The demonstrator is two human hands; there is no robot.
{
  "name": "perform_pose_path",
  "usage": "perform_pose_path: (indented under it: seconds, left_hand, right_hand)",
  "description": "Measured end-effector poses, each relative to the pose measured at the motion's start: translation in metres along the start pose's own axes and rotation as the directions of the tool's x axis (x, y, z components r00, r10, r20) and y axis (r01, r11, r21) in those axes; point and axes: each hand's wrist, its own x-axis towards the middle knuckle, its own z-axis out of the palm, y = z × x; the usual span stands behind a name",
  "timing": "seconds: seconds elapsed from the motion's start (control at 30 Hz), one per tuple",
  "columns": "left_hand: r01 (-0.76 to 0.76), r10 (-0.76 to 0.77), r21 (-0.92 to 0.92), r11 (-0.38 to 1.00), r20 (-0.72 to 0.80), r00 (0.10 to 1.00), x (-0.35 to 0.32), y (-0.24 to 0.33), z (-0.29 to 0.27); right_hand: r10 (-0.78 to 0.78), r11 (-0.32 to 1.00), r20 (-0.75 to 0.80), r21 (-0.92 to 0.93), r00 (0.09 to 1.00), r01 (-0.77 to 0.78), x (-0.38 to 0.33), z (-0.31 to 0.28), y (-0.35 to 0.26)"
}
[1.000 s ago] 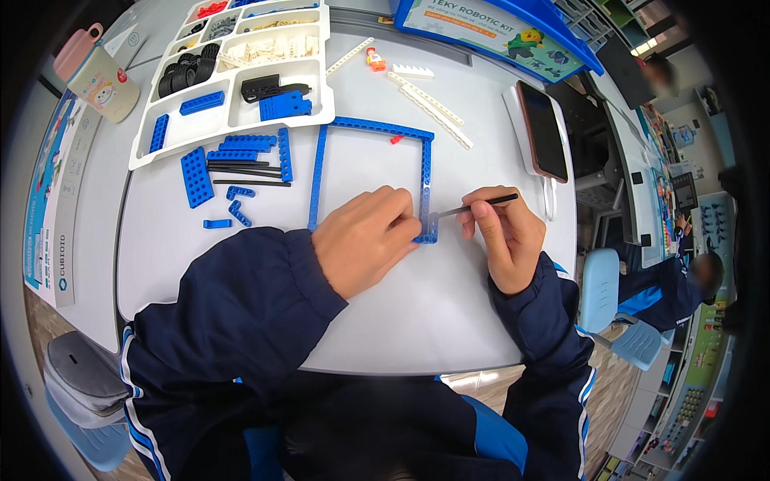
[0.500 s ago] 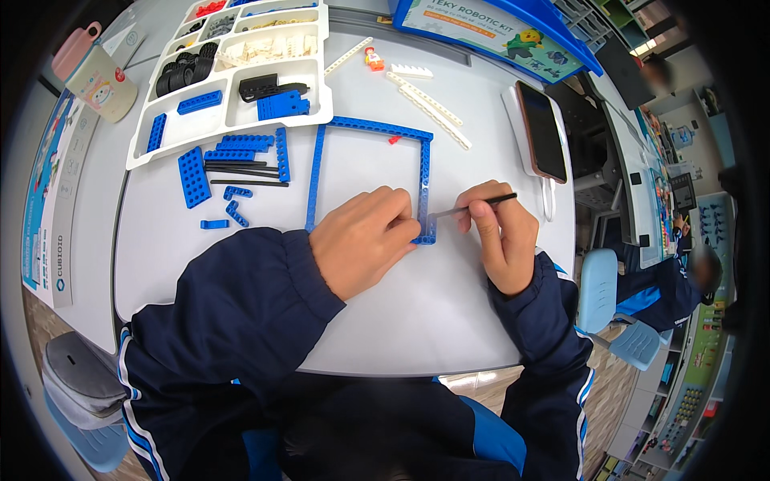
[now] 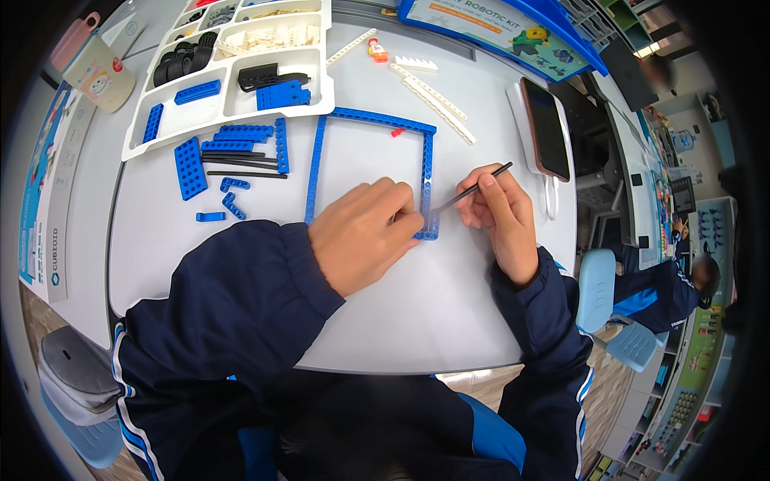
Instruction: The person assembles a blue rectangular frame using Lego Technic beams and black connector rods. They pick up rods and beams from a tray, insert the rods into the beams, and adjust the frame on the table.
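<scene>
A rectangular frame of blue studded building beams [image 3: 427,156] lies on the table in front of me. My left hand [image 3: 365,236] is closed at its near right corner, thumb and fingertips pinching the beam there; the palm covers the frame's near side. Just right of that corner, my right hand [image 3: 507,220] pinches a thin black rod [image 3: 467,193] between thumb and fingers. The rod slants, its lower end by the frame's right beam; whether it touches, I cannot tell. Inside the frame, close to the far beam, lies a small red piece [image 3: 398,132].
Left of the frame lie loose blue beams [image 3: 244,133], a blue plate [image 3: 191,169], black rods [image 3: 241,161] and small blue angled pieces [image 3: 233,205]. Beyond stands a white sorting tray [image 3: 233,124]. White beams [image 3: 433,104], a minifigure [image 3: 378,51] and a phone [image 3: 544,128] lie farther right.
The black rod in my right hand now tilts more steeply, its upper end raised. The right hand has shifted slightly; my left hand keeps its hold on the frame corner.
</scene>
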Motion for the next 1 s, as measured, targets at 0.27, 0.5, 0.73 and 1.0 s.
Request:
perform_pose_path:
  seconds: [0.27,0.5,0.73,1.0]
  left_hand:
    - [0.031,-0.026,0.141,0.989,-0.034,0.999,0.012,0.009,0.007]
    - [0.180,-0.180,-0.017,0.984,-0.046,0.982,0.009,0.012,0.014]
    - [0.233,-0.235,-0.045,0.971,-0.031,0.972,0.009,0.011,0.014]
    - [0.214,-0.217,-0.066,0.975,-0.055,0.975,0.008,0.008,0.018]
  right_hand:
    - [0.001,1.000,0.009,-0.001,1.000,-0.001,-0.002,0.003,-0.002]
    - [-0.318,0.809,0.052,-0.507,0.947,0.299,-0.015,0.009,-0.013]
    - [-0.453,0.650,0.174,-0.607,0.874,0.457,-0.010,0.014,-0.021]
    - [-0.424,0.553,0.275,-0.676,0.863,0.487,-0.004,0.021,-0.029]
